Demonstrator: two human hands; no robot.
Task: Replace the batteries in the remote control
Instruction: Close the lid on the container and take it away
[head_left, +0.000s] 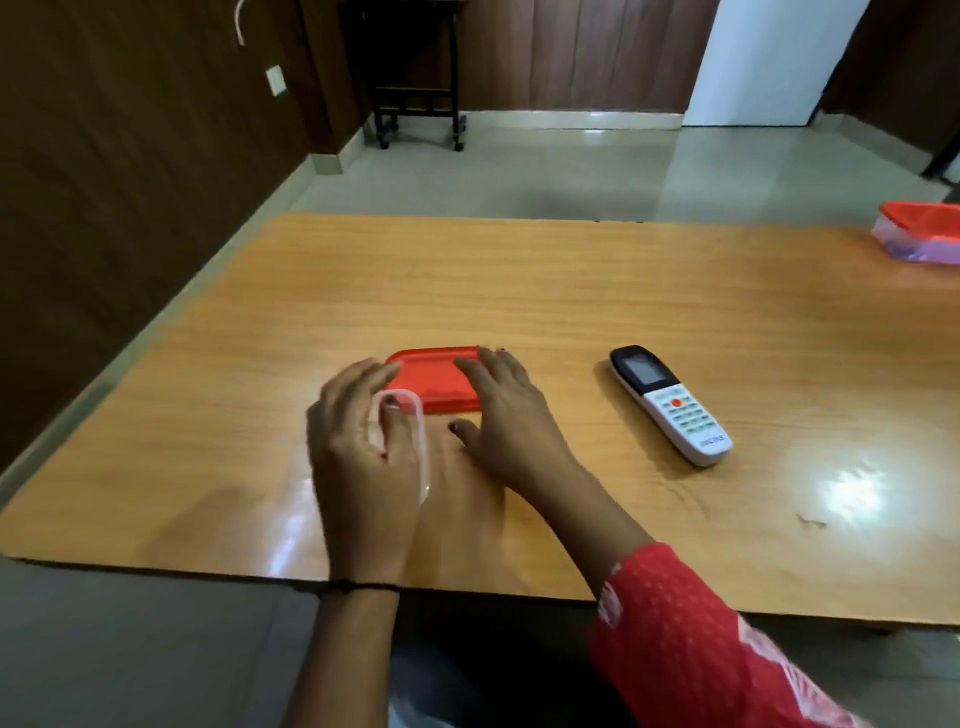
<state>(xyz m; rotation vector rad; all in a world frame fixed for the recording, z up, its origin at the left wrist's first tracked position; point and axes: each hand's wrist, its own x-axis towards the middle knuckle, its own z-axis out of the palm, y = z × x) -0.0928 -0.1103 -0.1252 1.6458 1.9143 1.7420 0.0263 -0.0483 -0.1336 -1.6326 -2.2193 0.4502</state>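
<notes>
The white remote control (675, 410), with a black screen end and an orange button, lies face up on the wooden table (571, 291), to the right of both hands. My left hand (358, 457) grips a small clear plastic container (415, 431) that is tipped on its side, with the thumb inside its rim. Just beyond it a red lid (431, 382) lies flat on the table. My right hand (504, 415) rests with spread fingers on the lid's right part, its thumb down on the table. No batteries are visible.
At the table's far right edge stands another clear container (919, 236) with a red lid and purple contents. Beyond the table are a tiled floor, a black wheeled stand (415, 98) and dark wood walls.
</notes>
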